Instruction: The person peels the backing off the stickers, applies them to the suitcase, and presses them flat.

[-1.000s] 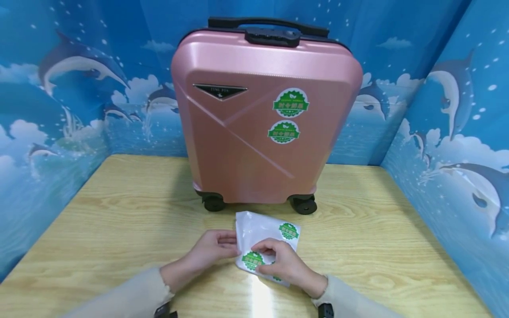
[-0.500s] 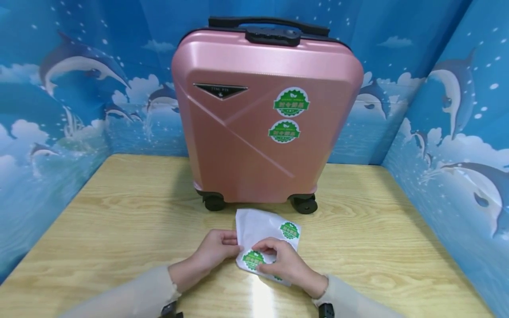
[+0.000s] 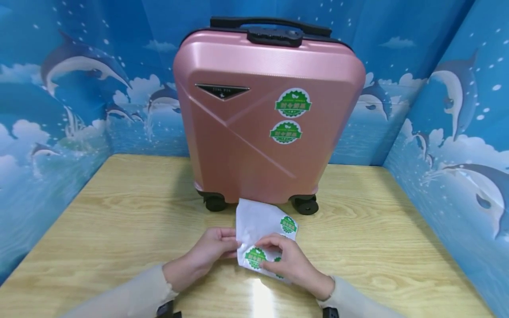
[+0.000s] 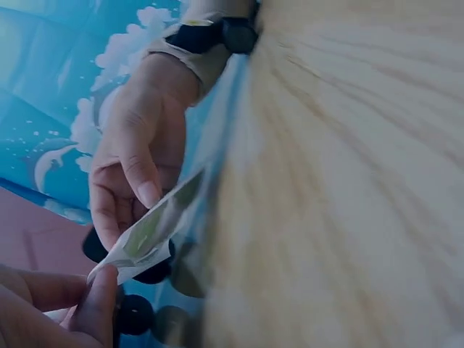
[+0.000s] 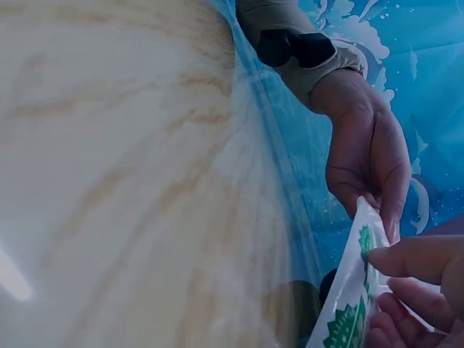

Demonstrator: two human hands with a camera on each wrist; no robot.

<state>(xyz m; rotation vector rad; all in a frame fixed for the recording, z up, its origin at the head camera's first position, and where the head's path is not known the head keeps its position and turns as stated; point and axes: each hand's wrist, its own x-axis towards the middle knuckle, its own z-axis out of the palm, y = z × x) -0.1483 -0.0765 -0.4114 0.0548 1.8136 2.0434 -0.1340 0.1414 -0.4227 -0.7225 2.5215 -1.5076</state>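
Observation:
A glossy white sheet of green-and-white round stickers lies raised at its far end in front of the pink suitcase. My left hand pinches its left edge between thumb and fingers. Over the sheet's right half, my right hand has bent fingers, with the thumb and forefinger apart around one green sticker. In the right wrist view its thumb touches the printed side. Another sticker shows at the upper right corner; the right hand partly hides more.
The suitcase stands upright on black wheels, with a black handle on top. Two matching stickers are on its upper right front. Wood-grain table lies around it. Blue dolphin-print curtains enclose the back and sides.
The far end of the sheet has risen and shifted away, up to the suitcase's lower edge. Both hands keep their places on it, with the right hand slightly farther right.

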